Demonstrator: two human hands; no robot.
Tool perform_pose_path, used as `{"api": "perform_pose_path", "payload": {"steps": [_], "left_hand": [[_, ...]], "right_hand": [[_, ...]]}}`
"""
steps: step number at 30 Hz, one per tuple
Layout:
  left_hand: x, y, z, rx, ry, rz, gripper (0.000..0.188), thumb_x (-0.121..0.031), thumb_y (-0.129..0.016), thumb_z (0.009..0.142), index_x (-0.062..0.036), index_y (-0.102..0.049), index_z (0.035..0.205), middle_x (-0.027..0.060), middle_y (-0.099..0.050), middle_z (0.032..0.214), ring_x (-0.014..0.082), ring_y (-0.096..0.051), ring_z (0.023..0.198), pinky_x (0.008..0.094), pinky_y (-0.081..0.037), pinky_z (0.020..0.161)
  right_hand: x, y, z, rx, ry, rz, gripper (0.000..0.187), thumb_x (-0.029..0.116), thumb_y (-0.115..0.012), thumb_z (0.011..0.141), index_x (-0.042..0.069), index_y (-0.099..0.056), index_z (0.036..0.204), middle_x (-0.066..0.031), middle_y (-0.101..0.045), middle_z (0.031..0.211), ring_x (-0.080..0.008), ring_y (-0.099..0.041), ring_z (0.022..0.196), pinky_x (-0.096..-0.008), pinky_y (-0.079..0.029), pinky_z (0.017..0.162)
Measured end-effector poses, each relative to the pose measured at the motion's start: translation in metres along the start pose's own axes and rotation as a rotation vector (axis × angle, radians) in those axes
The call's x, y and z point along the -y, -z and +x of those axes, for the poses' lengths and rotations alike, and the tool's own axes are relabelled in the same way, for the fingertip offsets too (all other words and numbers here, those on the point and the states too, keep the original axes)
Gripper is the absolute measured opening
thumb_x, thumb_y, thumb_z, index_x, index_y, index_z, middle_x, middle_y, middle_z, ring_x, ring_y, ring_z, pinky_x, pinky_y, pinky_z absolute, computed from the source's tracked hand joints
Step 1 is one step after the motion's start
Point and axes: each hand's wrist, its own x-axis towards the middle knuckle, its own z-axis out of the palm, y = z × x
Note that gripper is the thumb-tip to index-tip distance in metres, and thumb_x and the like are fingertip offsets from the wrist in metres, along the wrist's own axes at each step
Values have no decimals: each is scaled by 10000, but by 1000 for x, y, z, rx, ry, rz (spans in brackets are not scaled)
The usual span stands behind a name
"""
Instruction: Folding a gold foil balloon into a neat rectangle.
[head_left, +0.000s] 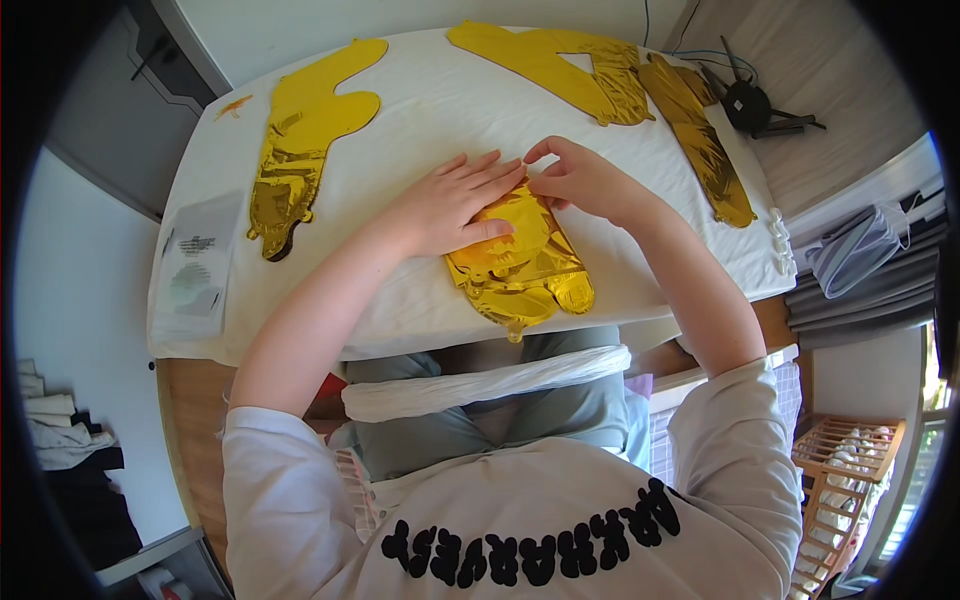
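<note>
Both hands on a flattened gold foil balloon at the table's near edge.

The white-covered table (430, 110) bears other flat gold foil balloons (300, 140). The crumpled gold foil balloon (520, 265) lies before the person, its tail overhanging the edge. The left hand (450, 205) lies open, pressing it flat; the right hand (580, 180) pinches its upper edge. Risk, as judged: hard pressing or pinching could crease or tear the thin foil.

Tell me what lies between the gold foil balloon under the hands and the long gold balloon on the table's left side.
In the head view, only bare white tablecloth separates the folded gold balloon from the long gold balloon.
</note>
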Motion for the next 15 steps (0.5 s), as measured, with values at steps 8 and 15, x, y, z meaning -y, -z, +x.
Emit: {"api": "perform_pose_path", "payload": {"steps": [8,15], "left_hand": [[4,-2,0,-35,-36,10,761,-615,-424,1056,-124,-334,1630,68,-382,1670,293,-278,1573,495,-198,1292],[6,-1,-1,-28,-28,-29,741,-601,-440,1056,-133,-351,1624,59,-382,1671,295,-288,1570,504,-196,1292]], "right_hand": [[-37,1,-4,21,383,-45,287,6,-594,976,29,-666,1254,-84,-739,1054,-157,-675,992,-300,-543,873],[-37,12,2,-62,924,-567,329,11,-722,824,92,-773,1138,-121,-722,984,-294,-664,898,-406,-561,837]]}}
